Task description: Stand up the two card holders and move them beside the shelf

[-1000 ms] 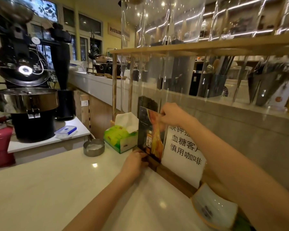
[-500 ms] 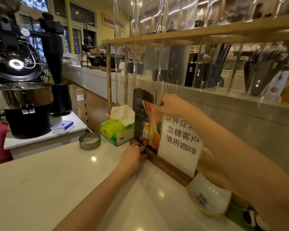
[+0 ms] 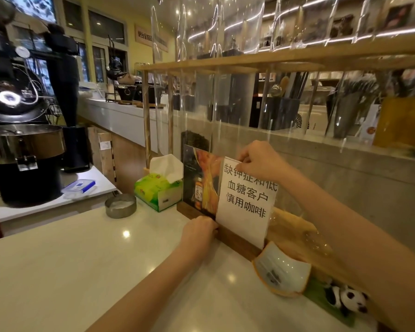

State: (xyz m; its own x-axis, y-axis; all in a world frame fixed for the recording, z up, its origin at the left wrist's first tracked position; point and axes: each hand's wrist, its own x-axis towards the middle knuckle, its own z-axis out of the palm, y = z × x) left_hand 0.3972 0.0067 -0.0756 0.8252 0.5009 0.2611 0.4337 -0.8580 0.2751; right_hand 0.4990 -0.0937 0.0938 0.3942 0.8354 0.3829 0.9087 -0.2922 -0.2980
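Now your right hand (image 3: 259, 161) pinches the top edge of the white card holder (image 3: 246, 200), fingers (image 3: 243, 157) closed narrow on its upper left corner, while your left hand (image 3: 199, 232) sits low, fingers curled against the wooden base strip where the two holders meet; I cannot tell whether those fingers actually clamp the wood or only press on it. Directly under your right fingers the white card with printed characters stands upright in its dark wooden base. Just left of those fingers, and above your left ones, the second card holder (image 3: 200, 178), the one with the orange drink picture, also stands upright, its edge touching or slightly tucked behind the white card. Both bases rest on the pale surface (image 3: 70, 271), tight against the wooden shelf (image 3: 225, 62) frame whose posts rise just behind them. So, as I judge it, the standing-up part looks finished for both, and what remains is only squaring them and letting go. Further out from your left fingers sit a green tissue box (image 3: 157, 190) and a metal ashtray (image 3: 120, 206); out beyond your right forearm lie a small white dish (image 3: 282, 269) and a panda toy (image 3: 346, 299).
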